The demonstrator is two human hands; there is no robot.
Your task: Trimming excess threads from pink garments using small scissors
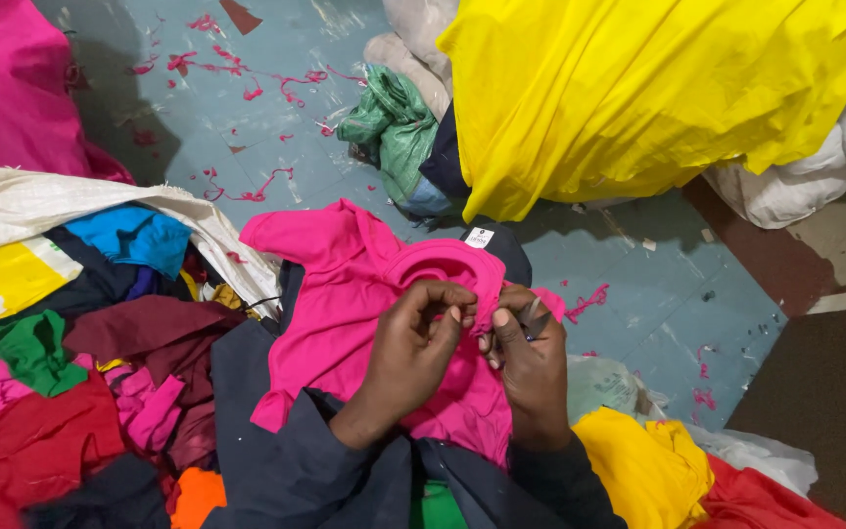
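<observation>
Head view: the left hand pinches the collar of a pink garment, holding the fabric taut on the lap. The right hand has its grip closed on small scissors at that seam, amid heaped clothes.

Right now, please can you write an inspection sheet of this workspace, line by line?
Surface: blue-grey floor, worn, with pink thread scraps scattered on it.
Job's things: pink garment on the lap; small metal snips at its neckline.
Clutter: mixed clothes pile at left, yellow cloth above, yellow garment at right, green bag.
Grippers: left hand pinches the pink fabric; right hand holds the snips.
Cables: nothing seen.
Surroundings: white sacks at right, dark mat.
</observation>
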